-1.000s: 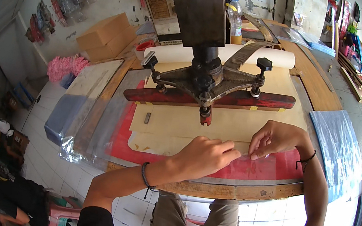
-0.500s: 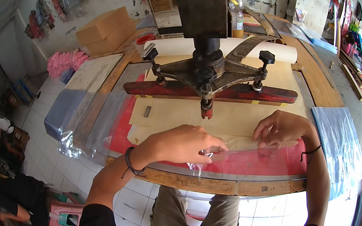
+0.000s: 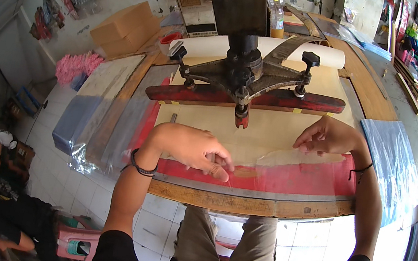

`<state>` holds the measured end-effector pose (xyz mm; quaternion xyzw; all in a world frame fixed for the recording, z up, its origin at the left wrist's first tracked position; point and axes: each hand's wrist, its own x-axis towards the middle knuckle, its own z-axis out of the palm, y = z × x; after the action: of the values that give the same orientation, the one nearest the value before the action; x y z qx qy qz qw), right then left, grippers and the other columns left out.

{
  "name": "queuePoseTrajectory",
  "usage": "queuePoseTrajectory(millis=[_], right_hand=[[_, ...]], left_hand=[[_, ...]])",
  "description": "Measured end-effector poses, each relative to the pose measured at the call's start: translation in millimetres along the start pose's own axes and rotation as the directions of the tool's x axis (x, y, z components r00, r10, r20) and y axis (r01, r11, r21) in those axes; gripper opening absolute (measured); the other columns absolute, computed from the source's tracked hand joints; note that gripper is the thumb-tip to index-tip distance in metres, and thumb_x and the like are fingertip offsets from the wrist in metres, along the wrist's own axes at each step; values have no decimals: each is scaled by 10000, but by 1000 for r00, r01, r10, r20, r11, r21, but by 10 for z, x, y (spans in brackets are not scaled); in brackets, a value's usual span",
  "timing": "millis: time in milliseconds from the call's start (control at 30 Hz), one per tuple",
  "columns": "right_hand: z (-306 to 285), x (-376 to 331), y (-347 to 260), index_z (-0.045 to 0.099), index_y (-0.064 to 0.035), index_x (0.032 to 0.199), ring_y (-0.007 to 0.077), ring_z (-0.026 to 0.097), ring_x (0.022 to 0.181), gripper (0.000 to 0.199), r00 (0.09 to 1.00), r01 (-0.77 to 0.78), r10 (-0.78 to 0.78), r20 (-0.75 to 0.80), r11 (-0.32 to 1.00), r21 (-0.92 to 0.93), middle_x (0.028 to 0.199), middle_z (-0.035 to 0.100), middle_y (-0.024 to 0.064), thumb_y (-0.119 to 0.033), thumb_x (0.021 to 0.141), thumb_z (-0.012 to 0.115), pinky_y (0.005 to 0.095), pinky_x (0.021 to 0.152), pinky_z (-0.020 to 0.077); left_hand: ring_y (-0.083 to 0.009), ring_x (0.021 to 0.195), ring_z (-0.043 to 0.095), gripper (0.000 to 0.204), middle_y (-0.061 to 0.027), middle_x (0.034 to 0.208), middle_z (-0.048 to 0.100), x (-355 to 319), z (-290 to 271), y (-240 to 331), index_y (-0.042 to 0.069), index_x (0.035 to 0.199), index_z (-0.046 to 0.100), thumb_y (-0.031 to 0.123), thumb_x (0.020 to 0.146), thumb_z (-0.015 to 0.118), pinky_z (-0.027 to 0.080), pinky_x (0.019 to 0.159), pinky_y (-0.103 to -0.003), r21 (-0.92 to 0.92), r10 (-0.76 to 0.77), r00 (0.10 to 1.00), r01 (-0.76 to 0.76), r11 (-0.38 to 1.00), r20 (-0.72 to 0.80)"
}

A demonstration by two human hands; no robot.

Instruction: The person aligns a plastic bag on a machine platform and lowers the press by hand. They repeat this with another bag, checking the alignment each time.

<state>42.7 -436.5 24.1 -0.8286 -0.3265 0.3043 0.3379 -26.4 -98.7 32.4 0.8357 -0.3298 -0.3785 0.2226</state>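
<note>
Over the front left of the worktable, my left hand [image 3: 187, 146] is bent at the wrist, its fingers curled toward the thumb. A faint shiny line shows below that thumb, but what the fingers hold is unclear. My right hand [image 3: 329, 136] pinches a clear plastic sheet [image 3: 304, 177] at its far edge. This sheet lies partly over a red flat surface [image 3: 192, 172] and cream paper [image 3: 210, 120]. Beyond both hands stands a press head with black knobs [image 3: 242, 70], carrying a long red bar [image 3: 272, 102] above the paper.
A stack of bluish plastic sheets [image 3: 390, 163] lies right of my right arm, and a clear-wrapped stack [image 3: 78, 122] sits left. Behind are a white roll [image 3: 333, 58], a cardboard box [image 3: 127, 29] and a bottle [image 3: 277, 19]. Another person [image 3: 18, 215] sits low at left.
My left hand has moved left and slightly up, away from the middle of the red area. The right hand has risen slightly, and the plastic sheet's curved edge now shows plainly.
</note>
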Motion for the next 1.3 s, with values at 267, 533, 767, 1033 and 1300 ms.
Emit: queuePoseTrajectory(millis=[267,533,767,1033,1300], right_hand=[[255,191,10,720,-25,1027,73,656,771,182,935,313,-315,-165,949,-37,886,736,30,-105,864,702,249,678,509],[73,82,45,717,-11,1010,86,566,556,267,999,-41,41,12,999,12,704,692,31,-233,862,719,234,525,458],[227,177,143,726,-13,963,97,607,589,233,973,220,-216,-81,975,39,709,700,49,-231,890,685,255,544,473],[258,215,39,718,1,957,89,561,561,256,992,124,-124,13,992,31,705,694,43,-244,913,663,256,522,446],[83,106,110,730,-12,964,47,524,500,203,989,124,-123,-85,992,12,662,693,18,-200,911,675,225,456,383]], left_hand=[[-91,558,578,388,-60,789,691,497,230,186,-9,1160,629,320,1033,467,458,539,-243,-351,9,991,-55,935,-131],[-85,541,583,333,-13,630,616,518,175,130,4,861,669,283,996,547,449,519,-234,-290,43,987,-88,953,-157],[-100,457,580,333,-59,652,649,622,279,226,-13,978,634,273,1025,470,418,401,-219,-471,-68,970,-52,881,-234],[-98,459,573,315,-57,645,644,683,334,212,-23,1009,628,245,1025,464,439,439,-226,-372,-10,930,-138,918,-368],[-114,533,626,296,-71,694,677,459,193,285,-19,1020,631,228,1021,469,478,484,-242,-282,-109,990,80,956,-89]])
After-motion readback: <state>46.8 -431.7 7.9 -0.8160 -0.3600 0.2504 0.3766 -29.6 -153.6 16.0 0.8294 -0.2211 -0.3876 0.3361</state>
